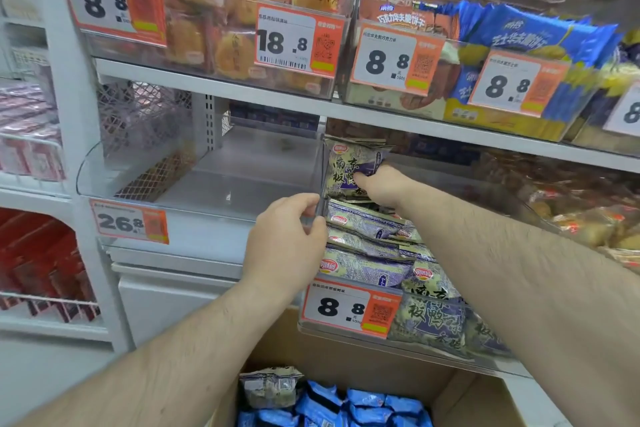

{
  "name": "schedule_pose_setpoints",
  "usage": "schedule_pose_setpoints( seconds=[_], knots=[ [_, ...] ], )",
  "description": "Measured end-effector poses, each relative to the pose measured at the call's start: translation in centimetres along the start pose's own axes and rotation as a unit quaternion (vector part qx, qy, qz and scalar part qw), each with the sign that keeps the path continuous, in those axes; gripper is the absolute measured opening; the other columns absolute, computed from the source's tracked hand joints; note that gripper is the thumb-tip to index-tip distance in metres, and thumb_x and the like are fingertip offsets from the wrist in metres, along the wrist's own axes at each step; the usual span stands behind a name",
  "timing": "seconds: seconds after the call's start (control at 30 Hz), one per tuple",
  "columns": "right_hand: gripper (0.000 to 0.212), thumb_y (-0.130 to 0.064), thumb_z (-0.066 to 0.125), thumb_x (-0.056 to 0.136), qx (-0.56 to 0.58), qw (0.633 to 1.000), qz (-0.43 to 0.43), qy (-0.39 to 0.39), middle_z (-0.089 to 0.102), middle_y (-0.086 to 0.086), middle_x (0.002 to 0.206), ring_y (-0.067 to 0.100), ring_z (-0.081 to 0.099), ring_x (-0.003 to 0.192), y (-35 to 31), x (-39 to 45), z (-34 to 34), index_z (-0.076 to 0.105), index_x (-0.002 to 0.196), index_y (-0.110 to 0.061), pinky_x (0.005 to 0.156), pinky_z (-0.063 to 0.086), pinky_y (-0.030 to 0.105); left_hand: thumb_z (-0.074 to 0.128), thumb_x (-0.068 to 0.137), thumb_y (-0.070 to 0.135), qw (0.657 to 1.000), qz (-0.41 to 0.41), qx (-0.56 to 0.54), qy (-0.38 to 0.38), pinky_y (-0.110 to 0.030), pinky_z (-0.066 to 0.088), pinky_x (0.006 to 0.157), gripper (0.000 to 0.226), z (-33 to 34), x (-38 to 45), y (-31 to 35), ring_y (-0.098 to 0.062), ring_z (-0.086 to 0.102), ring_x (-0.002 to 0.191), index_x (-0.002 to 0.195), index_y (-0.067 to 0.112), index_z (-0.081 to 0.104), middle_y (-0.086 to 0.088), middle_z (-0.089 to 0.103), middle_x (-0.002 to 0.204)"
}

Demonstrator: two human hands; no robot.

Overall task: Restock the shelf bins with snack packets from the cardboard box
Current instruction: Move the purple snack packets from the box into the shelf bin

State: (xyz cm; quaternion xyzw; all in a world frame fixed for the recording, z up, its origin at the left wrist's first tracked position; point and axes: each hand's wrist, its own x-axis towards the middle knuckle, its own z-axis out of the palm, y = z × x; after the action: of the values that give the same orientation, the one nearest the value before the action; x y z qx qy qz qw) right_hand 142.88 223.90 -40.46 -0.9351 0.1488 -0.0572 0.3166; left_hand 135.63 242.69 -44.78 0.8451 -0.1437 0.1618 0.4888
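I am mid-placement: my right hand (381, 184) has its grip clenched on a purple packet (349, 163), standing it upright at the back of the bin (450, 354), above the packets already stacked there. My left hand (287, 236) pinches the bin's clear left wall (320, 211), steadying it, I judge. Next I should let the packet settle against the stack, release, and drop back to the box (398, 371) below the bin for another (mostly blue packets (363, 406) show in it, with one greyish packet (270, 388) at their left, so I must pick the matching kind). Left of the bin sits a clear bin with no stock (145, 191). The shelf (450, 135) just above the bin leaves little headroom, so a tall packet could catch there.
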Motion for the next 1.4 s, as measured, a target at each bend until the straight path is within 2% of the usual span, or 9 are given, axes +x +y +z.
schedule_pose_setpoints(
  seconds=[0.23,0.43,0.6,0.77,0.97,1.07,1.13,1.23,1.4],
  knots=[
    [0.066,-0.046,0.059,0.093,0.072,0.996,0.061,0.006,0.056,0.012,0.124,0.025,0.053,0.106,0.5,-1.2,-0.8,0.040,0.136,0.001,0.089,0.042,0.038,0.060,0.090,0.029,1.000,0.009,-0.007,-0.016,-0.022,0.041,0.082,0.038,-0.3,-0.1,-0.2,-0.007,0.058,0.094,0.128,0.025,0.058,0.014,0.058,0.112],
    [0.077,-0.049,0.058,0.091,0.036,0.994,0.053,0.085,0.052,0.012,0.125,0.022,0.046,0.098,0.7,-5.7,-1.5,0.026,0.145,-0.004,0.082,0.042,0.034,0.064,0.084,0.023,0.991,0.129,-0.021,0.028,-0.021,0.039,0.070,0.023,-1.2,-2.1,1.3,0.000,0.049,0.077,0.103,0.031,0.054,0.017,0.049,0.089],
    [0.010,-0.028,0.061,0.083,0.012,0.962,-0.107,0.251,0.063,-0.009,0.074,0.015,0.059,0.077,1.0,-13.3,-0.3,0.064,0.080,-0.019,0.066,0.042,0.029,0.058,0.076,0.027,0.980,0.165,-0.095,-0.063,-0.025,0.044,0.057,0.002,-1.3,-5.3,1.8,-0.007,0.051,0.055,0.075,0.028,0.058,0.010,0.060,0.068],
    [0.014,-0.022,0.058,0.070,0.032,0.917,-0.265,0.298,0.054,-0.004,0.054,0.018,0.051,0.055,3.4,-20.4,4.0,0.055,0.059,-0.014,0.054,0.043,0.031,0.053,0.072,0.037,0.958,0.174,-0.055,-0.220,-0.020,0.035,0.050,0.016,-0.4,-8.7,-0.1,-0.005,0.045,0.050,0.062,0.025,0.053,0.012,0.053,0.053],
    [0.014,-0.023,0.061,0.072,-0.001,0.997,-0.079,0.013,0.054,-0.008,0.057,0.016,0.055,0.063,11.8,-23.9,13.2,0.053,0.060,-0.024,0.061,0.046,0.032,0.060,0.080,0.031,0.816,0.083,0.225,-0.526,-0.023,0.050,0.071,0.006,0.3,-10.7,-5.0,-0.009,0.062,0.074,0.081,0.028,0.065,0.012,0.066,0.074],
    [0.007,-0.024,0.065,0.081,-0.093,0.963,0.035,-0.250,0.064,-0.002,0.082,0.021,0.060,0.080,15.8,-23.3,18.8,0.064,0.086,-0.021,0.065,0.047,0.030,0.060,0.083,0.026,0.773,0.012,0.241,-0.586,-0.037,0.056,0.078,0.014,0.5,-10.9,-6.9,-0.019,0.069,0.081,0.094,0.025,0.067,0.002,0.073,0.083],
    [0.038,-0.033,0.066,0.086,-0.136,0.927,0.028,-0.349,0.062,0.004,0.114,0.025,0.060,0.098,17.4,-22.8,22.4,0.059,0.120,-0.018,0.078,0.049,0.031,0.059,0.085,0.025,0.768,-0.001,0.245,-0.592,-0.038,0.056,0.079,0.015,0.7,-10.9,-7.4,-0.023,0.069,0.086,0.097,0.024,0.066,-0.002,0.074,0.087],
    [0.081,-0.049,0.071,0.082,-0.184,0.900,-0.011,-0.395,0.045,0.005,0.146,0.028,0.044,0.130,18.3,-22.0,26.5,0.035,0.148,-0.020,0.104,0.040,0.043,0.058,0.087,0.024,0.769,-0.025,0.242,-0.591,-0.033,0.056,0.077,0.016,0.9,-10.6,-8.2,-0.025,0.069,0.088,0.101,0.022,0.065,-0.004,0.074,0.091],
    [0.105,-0.056,0.082,0.063,-0.306,0.866,-0.072,-0.388,0.041,0.012,0.140,0.032,0.028,0.135,18.8,-22.4,29.3,0.031,0.146,-0.016,0.115,0.017,0.051,0.059,0.088,0.022,0.776,-0.034,0.254,-0.577,-0.024,0.049,0.072,0.018,0.6,-10.3,-9.2,-0.013,0.064,0.086,0.104,0.020,0.067,0.007,0.070,0.089]
  ],
)
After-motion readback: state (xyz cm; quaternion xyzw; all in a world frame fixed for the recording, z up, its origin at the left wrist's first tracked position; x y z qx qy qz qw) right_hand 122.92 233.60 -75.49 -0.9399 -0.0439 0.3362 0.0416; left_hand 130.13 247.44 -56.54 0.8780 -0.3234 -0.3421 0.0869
